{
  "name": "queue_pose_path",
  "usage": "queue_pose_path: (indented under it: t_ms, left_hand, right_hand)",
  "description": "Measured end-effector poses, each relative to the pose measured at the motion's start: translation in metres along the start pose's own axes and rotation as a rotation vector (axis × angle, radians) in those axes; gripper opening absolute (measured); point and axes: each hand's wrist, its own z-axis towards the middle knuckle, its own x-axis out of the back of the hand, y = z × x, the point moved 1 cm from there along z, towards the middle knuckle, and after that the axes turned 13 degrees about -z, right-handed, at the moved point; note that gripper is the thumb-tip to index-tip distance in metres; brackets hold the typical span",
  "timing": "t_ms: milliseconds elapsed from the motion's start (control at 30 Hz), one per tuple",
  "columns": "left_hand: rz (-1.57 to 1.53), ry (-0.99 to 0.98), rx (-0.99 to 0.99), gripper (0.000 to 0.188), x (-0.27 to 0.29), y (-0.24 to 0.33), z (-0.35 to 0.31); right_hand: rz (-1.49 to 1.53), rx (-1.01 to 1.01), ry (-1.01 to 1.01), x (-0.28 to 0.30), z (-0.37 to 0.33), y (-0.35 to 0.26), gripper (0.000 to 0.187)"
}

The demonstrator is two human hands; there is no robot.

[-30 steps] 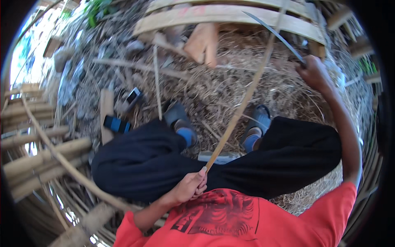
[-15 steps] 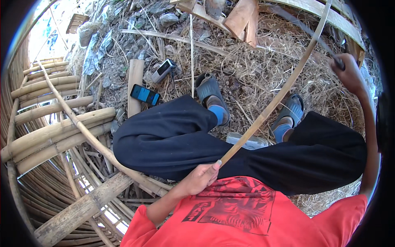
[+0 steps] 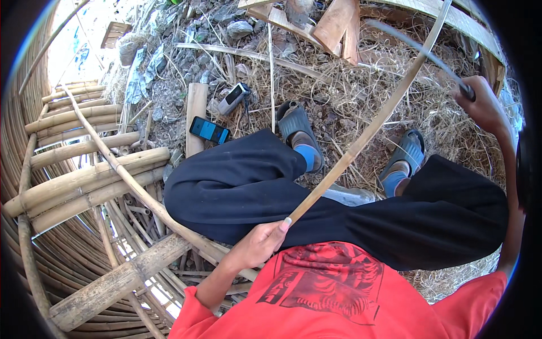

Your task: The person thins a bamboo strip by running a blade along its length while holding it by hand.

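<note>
And the long bamboo strip (image 3: 361,147) slants forward and right, a knife (image 3: 444,67) crossing its far stretch, contact unclear, the right hand (image 3: 484,107), nearer there, clenched on its handle (image 3: 466,91), the left hand (image 3: 262,243) curled round the strip's near end.

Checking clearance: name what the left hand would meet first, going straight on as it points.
Apart from the bamboo strip it holds, the left hand would likely meet the black trousers first, though depth is unclear.

Smooth-looking bamboo strip (image 3: 354,151), metal knife blade (image 3: 443,68), matt cloth trousers (image 3: 237,181), printed cloth shirt (image 3: 412,302), glossy phone screen (image 3: 209,130), rough bamboo poles (image 3: 113,285), dry fibrous straw (image 3: 339,96)
</note>
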Motion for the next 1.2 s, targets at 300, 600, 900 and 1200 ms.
queue_pose_path:
  t_ms: [300,600,900,1200]
  left_hand:
    - [0.617,0.041,-0.117,0.048,-0.017,-0.014,-0.001]
    - [0.556,0.038,-0.475,0.049,-0.053,0.090,0.051]
    - [0.013,-0.004,-0.486,0.033,-0.101,0.063,0.145]
    - [-0.334,-0.242,-0.069,0.041,-0.093,0.058,0.141]
  right_hand:
    - [0.039,0.104,-0.248,0.029,0.003,-0.017,0.030]
    - [-0.006,0.291,-0.214,0.029,0.008,-0.031,0.021]
    - [-0.081,0.403,-0.187,0.027,-0.002,-0.040,0.016]
    - [-0.175,0.357,-0.220,0.024,-0.002,-0.059,0.011]
